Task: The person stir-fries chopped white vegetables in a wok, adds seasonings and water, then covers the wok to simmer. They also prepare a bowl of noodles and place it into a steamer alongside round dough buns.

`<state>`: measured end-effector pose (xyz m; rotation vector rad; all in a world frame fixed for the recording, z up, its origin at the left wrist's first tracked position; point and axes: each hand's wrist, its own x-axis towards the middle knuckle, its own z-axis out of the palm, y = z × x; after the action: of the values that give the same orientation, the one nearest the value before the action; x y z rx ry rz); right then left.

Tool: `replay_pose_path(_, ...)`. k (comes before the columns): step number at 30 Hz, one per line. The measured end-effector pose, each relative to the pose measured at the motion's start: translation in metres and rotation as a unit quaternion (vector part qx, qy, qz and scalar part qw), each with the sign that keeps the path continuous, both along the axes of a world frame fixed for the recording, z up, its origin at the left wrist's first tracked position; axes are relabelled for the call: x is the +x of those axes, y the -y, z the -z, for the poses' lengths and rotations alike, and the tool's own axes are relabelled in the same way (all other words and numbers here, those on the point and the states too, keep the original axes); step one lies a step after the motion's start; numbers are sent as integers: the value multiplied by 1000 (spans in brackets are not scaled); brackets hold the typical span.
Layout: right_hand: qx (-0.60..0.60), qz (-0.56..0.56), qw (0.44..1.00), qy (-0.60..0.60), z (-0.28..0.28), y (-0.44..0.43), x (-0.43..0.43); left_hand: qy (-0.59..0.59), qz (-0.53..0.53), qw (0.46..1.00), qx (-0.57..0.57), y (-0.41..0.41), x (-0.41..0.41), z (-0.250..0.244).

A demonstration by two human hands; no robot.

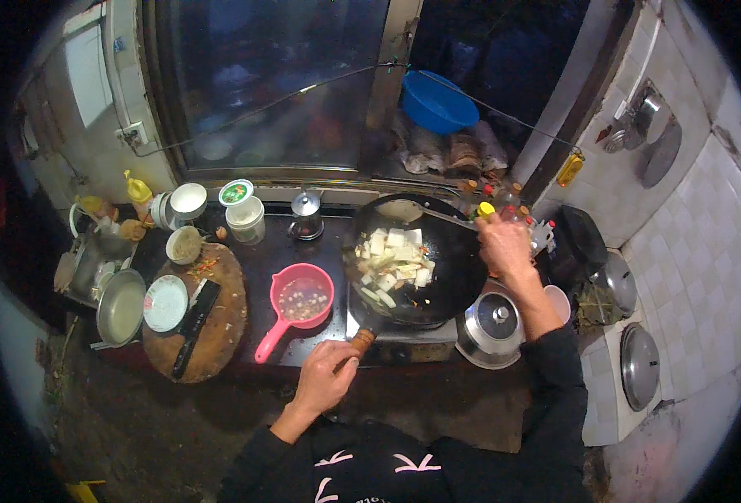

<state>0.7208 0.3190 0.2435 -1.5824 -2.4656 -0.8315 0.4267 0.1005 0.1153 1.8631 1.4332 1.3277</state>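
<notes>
A black wok sits on the stove, with white, flat-cut pieces of food and small orange bits in it. My left hand is closed on the wok's wooden handle at the near side. My right hand grips the far end of a metal ladle; its bowl rests near the wok's back left rim, beyond the food. Left of the stove stands a pink plastic dipper holding liquid and small pale pieces.
A round wooden chopping board bears a cleaver, a pale plate and a bowl. A lidded metal pot stands near my right forearm. Bottles crowd behind the wok's right side. A glass pot stands at the back.
</notes>
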Motion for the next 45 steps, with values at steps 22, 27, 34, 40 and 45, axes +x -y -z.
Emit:
replay_pose_path(22, -10, -71, 991, 112, -40, 130, 46, -13, 23, 999, -28, -5, -2, -4)
replay_pose_path(27, -8, -16, 994, 112, -82, 161, 48, -5, 16, 1000, -19, 0, -6, -2)
replay_pose_path(34, -65, 15, 994, 84, -20, 137, 28, 2, 30, 999, -24, -2, -2, -2)
replay_pose_path(40, -88, 112, 988, -54, -37, 108, 55, -3, 17, 1000, -15, 4, -9, -2)
replay_pose_path(45, -150, 177, 973, 1, -24, 67, 87, 13, 21, 1000, -14, 2, -4, -3)
